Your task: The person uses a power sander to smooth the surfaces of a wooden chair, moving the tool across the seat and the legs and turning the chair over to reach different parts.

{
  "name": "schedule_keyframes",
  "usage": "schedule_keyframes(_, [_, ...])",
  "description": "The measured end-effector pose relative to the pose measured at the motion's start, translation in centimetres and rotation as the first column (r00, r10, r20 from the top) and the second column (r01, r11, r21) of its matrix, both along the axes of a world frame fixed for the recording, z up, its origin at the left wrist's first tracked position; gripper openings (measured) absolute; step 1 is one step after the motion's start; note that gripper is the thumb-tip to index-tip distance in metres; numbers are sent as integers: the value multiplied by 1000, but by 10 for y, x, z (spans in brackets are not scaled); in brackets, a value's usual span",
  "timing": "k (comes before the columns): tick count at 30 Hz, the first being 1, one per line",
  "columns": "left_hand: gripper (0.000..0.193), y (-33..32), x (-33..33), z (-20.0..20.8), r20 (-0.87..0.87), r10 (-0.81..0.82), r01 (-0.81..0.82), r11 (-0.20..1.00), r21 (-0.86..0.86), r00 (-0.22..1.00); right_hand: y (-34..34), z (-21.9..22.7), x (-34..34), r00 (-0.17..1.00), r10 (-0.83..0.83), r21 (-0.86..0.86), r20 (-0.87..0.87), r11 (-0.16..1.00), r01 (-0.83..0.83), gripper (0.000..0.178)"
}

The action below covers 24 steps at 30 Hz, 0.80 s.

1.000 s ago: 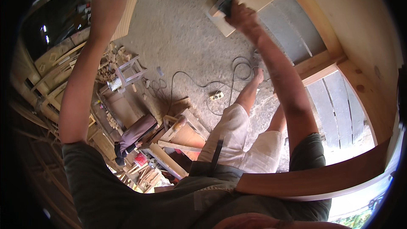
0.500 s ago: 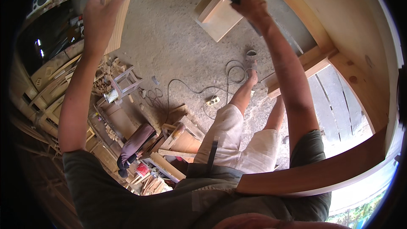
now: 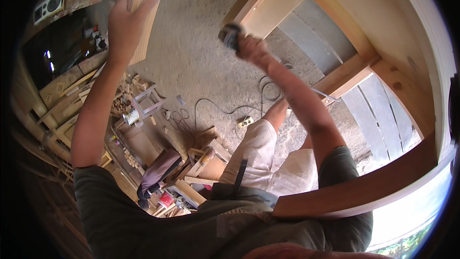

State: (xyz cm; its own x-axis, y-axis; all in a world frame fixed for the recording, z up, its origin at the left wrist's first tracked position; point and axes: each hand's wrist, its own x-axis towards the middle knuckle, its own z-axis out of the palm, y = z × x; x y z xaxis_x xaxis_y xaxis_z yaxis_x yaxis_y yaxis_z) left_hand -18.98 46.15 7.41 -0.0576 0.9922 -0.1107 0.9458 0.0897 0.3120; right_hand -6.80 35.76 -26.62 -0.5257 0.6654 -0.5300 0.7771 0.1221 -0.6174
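My left hand (image 3: 125, 31) is raised at the upper left, wrapped round the edge of a pale wooden board (image 3: 149, 7). Its thumb lies along the board's face, while the other fingers are hidden behind it. In my right hand (image 3: 251, 48) is a dark hand-held power tool (image 3: 231, 37) with a rounded head; its exact kind is hard to make out. The tool is over the floor, close beside the lower end of a wooden frame piece (image 3: 256, 2).
A large wooden frame with panels (image 3: 347, 14) curves round my right side, and one rail (image 3: 354, 192) crosses by my right upper arm. Cords (image 3: 215, 105) and a socket block (image 3: 246, 122) lie on the concrete floor. Wood offcuts (image 3: 134, 88) and a small stool-like frame (image 3: 147, 100) are at left.
My right hand has swung left and downward with the power tool, away from the wooden frame piece. My left hand still grips the board; the whole view has shifted slightly.
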Motion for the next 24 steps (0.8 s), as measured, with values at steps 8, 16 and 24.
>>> schedule_keyframes(8, [47,-6,11,5,105,13,-12,1000,-7,994,-139,54,35,908,-316,-124,-276,948,293,81])
schedule_keyframes(16, [72,-4,-12,-8,42,-81,78,994,78,996,-196,134,42,698,-688,-219,-198,725,653,88])
schedule_keyframes(24, [71,-1,-18,1,-25,-91,93,994,50,995,-220,175,4,634,-767,-230,-104,638,735,83])
